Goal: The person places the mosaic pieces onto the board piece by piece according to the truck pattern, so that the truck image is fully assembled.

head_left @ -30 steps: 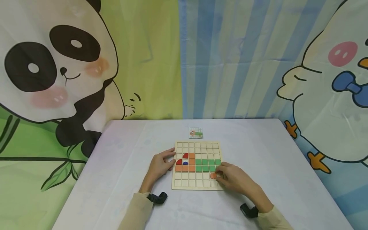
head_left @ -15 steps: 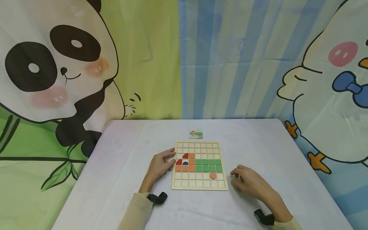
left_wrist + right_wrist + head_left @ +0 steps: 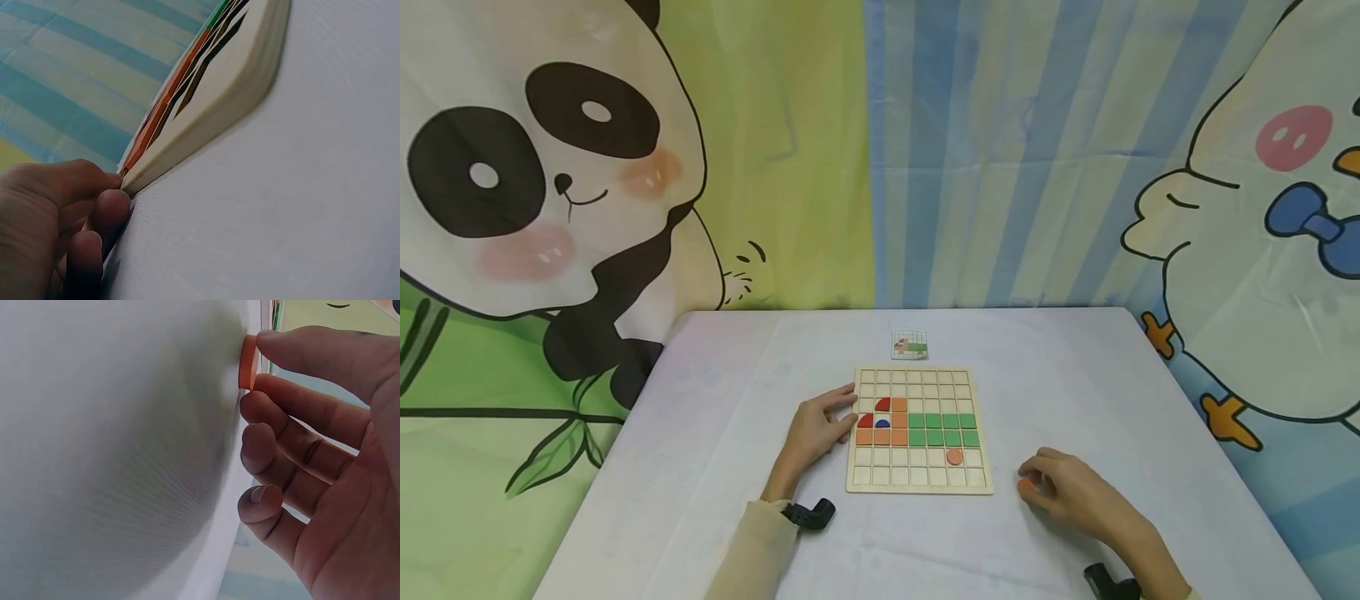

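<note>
My left hand [image 3: 815, 429] rests at the left edge of a wooden grid board [image 3: 895, 479], fingertips touching its rim; in the left wrist view the fingertips [image 3: 111, 203] meet the board's side close to the tabletop. Red quarter circles, a blue half circle [image 3: 882, 423], orange squares [image 3: 898, 436] and green squares [image 3: 951, 437] fill the middle cells. One orange disc [image 3: 954, 457] sits in a cell below the green ones. Right of the board, my right hand [image 3: 1071, 493] pinches another orange disc [image 3: 248, 362] between thumb and index finger, low over the table; the other fingers are bent.
A small picture card [image 3: 910, 344] with a coloured grid pattern lies behind the board. White cloth covers the table [image 3: 737, 358]. Behind stand printed curtains [image 3: 1000, 150] with a panda and a white bird.
My right hand has moved off the board to the right, leaving one orange disc in its cell, and now holds another orange disc. The left hand stays at the board's edge.
</note>
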The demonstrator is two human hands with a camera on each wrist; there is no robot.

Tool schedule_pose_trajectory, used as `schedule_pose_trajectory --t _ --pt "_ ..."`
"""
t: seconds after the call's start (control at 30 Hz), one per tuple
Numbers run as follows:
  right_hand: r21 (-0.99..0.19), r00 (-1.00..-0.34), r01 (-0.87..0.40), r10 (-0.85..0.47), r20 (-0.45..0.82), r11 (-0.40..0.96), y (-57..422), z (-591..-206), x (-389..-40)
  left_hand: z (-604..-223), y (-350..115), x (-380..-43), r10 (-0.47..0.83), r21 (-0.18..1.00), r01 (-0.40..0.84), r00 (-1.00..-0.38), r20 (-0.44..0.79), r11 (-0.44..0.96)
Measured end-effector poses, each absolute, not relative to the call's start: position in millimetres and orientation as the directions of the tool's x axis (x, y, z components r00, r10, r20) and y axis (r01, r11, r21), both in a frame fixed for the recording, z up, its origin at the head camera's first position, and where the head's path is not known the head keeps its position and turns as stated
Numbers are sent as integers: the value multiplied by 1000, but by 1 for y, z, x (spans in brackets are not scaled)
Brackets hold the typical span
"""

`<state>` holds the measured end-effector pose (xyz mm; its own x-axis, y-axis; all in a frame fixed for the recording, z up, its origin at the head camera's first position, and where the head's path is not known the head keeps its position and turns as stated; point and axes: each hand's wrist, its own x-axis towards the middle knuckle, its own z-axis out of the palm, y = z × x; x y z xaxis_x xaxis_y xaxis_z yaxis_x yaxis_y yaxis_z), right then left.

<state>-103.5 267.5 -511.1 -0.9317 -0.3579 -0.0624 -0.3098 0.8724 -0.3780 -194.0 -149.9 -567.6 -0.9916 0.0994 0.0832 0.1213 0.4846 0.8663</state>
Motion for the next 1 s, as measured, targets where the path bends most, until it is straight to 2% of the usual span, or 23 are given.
schedule_pose_trajectory --t 1.0 --pt "-382 -914 -365 -404 -25 849 276 -518 -100 -568 -150 -195 95 871 110 -993 74 480"
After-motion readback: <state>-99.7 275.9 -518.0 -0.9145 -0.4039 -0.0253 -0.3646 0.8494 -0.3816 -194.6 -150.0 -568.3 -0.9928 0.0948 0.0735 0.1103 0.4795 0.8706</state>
